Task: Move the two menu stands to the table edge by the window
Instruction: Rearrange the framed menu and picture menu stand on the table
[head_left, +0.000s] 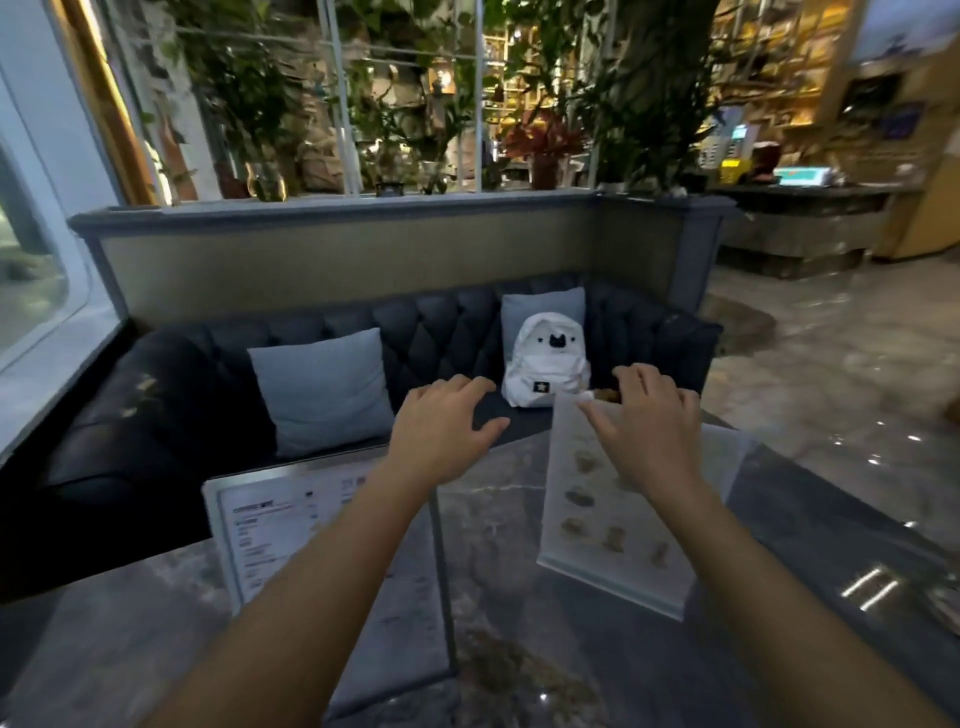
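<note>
Grey marble-patterned stone, polished enough to throw back the ceiling lights, makes up the table (498, 525), and both menu stands are on it, neither yet at the edge by the window (31, 291) on the left. The left menu stand (291, 525), a clear flat sheet holding a white page of printed text, stands nearer that side; the right menu stand (592, 509), clear and rigid with a page of small food pictures, stands upright towards the aisle. The right hand (644, 415) reaches its top edge, fingers curled and thumb forward, and it seems to be just touching or about to pinch the sheet, though blur makes it hard to say the grip has closed. The left hand (441, 421) hovers spread and empty above the table's far edge. So the task looks barely begun: both stands remain to be carried left. Beyond are a dark tufted sofa (156, 395), pale cushions and a white soft backpack (545, 364).
</note>
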